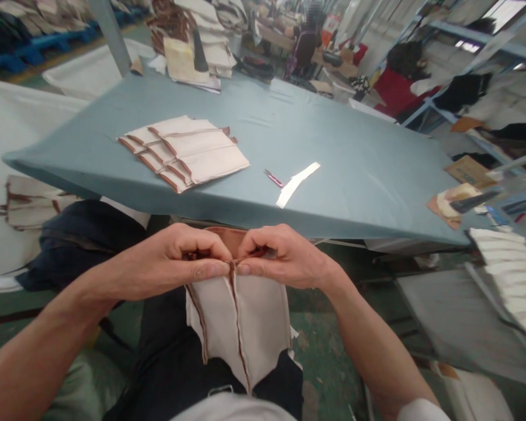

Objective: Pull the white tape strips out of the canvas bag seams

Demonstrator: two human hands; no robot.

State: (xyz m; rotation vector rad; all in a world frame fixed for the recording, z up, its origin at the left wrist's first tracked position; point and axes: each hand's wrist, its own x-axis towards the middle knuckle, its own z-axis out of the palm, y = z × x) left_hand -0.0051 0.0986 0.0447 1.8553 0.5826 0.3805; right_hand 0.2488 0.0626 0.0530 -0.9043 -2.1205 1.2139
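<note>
A garment workshop, with racks of cloth and stacked pieces along the back, spreads behind a long table (359,175) covered in blue-grey cloth. On the table lie a fanned stack (184,151) of cream panels edged in brown, a white strip (297,183) and, just beside it, a small red-handled tool (273,178). A seated person (307,41) works at the far end of the room. Below the table's near edge, over the wearer's dark-trousered lap, hangs a cream panel (241,321) with a brown seam down its middle. The left hand (179,263) and right hand (284,257) meet at its top edge, thumbs and forefingers pinched shut on the seam, tips touching, the brown underside folded up between the knuckles.
</note>
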